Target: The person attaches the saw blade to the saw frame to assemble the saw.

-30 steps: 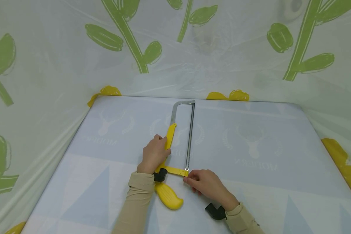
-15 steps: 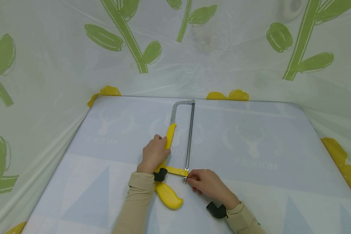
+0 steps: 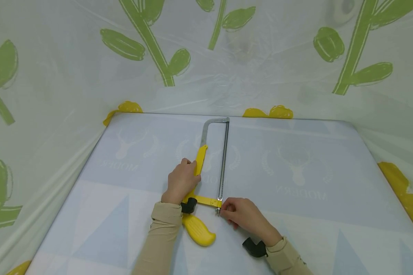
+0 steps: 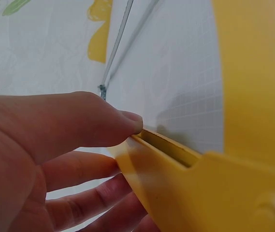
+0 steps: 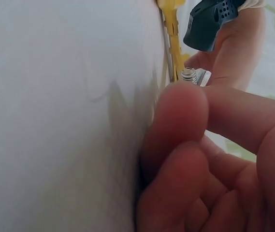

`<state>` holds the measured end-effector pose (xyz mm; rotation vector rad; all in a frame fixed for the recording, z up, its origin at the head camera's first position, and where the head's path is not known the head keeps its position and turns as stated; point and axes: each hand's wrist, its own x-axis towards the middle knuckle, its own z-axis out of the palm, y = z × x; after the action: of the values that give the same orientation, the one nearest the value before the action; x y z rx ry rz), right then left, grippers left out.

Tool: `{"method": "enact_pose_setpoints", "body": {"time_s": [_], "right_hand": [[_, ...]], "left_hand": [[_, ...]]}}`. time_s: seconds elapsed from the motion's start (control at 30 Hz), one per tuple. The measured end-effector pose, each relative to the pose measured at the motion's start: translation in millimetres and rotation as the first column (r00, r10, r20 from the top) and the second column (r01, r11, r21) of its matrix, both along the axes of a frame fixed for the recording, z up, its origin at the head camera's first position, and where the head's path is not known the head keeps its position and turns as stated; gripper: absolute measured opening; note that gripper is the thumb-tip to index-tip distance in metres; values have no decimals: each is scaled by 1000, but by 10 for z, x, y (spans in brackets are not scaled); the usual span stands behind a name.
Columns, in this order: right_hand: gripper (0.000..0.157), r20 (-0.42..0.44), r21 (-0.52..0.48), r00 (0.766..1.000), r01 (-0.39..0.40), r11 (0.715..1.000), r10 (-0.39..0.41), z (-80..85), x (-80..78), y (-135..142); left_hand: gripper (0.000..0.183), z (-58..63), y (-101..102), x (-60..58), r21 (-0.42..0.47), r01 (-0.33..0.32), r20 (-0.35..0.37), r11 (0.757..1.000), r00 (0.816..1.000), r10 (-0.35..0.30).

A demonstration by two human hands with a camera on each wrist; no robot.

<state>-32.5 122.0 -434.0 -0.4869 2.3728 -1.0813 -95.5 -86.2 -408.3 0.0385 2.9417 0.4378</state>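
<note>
A hacksaw [image 3: 201,158] with a yellow frame and handle and a silver front bow lies on the table, its blade [image 3: 224,160] to the right. My left hand [image 3: 181,179] grips the frame behind the bow; in the left wrist view the thumb presses the edge of the yellow channel [image 4: 171,150], with the fingers on its other side. At the blade's near end a small metal wing nut [image 3: 218,211] sticks out on its threaded bolt [image 5: 189,73]. My right hand [image 3: 246,215] pinches at the wing nut with thumb and curled forefinger, which partly cover it in the right wrist view.
The patterned table cover [image 3: 296,229] extends on both sides of the saw. White sheeting [image 3: 72,76] with green leaf prints hangs behind and beside the table. Each wrist wears a black camera mount [image 3: 254,248].
My right fingers turn a little at the wing nut, which was hidden a second ago and now shows beside the thumb. The left hand and the hacksaw stay in place.
</note>
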Motion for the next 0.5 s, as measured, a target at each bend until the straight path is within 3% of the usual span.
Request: {"method": "enact_pose_setpoints", "body": {"time_s": [0.5], "right_hand": [[30, -22, 15, 999, -43, 999, 43, -5, -8, -3]], "left_hand": [[52, 4, 6, 0, -6, -11, 14, 1000, 1000, 11]]}}
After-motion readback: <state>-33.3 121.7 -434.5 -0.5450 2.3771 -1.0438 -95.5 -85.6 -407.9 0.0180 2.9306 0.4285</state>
